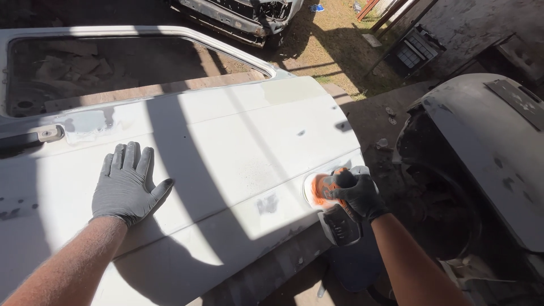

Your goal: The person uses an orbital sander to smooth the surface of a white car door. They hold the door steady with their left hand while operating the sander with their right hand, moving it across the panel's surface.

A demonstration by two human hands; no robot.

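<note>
Outdoors, a white car door (226,164) lies flat, filling most of the view, its window opening (113,68) toward the far side and its handle (34,137) at the far left. Sun and shadow fall in broad bands across the panel. To the right stands a grey car body (487,147) with an open wheel arch, well apart from the door across a strip of bare dirt ground (374,122).

The left hand (126,184), in a dark glove, lies open and flat on the panel with fingers spread, holding nothing and seemingly steadying the door. The right hand (358,194), also gloved, is wrapped tight around an orange and grey power sander (334,201), whose round pad rests on the panel right at the door's right-hand edge.

Judging from this, sanding of the door skin is in hand, with the work now at the lower right corner. Small dull patches (266,203) show just left of the pad. The next stroke seems to call for keeping the pad flat so it does not tip off the edge, and for drawing it back over the panel. Open room lies leftward, between the two hands; to the right there is only the drop past the edge.
</note>
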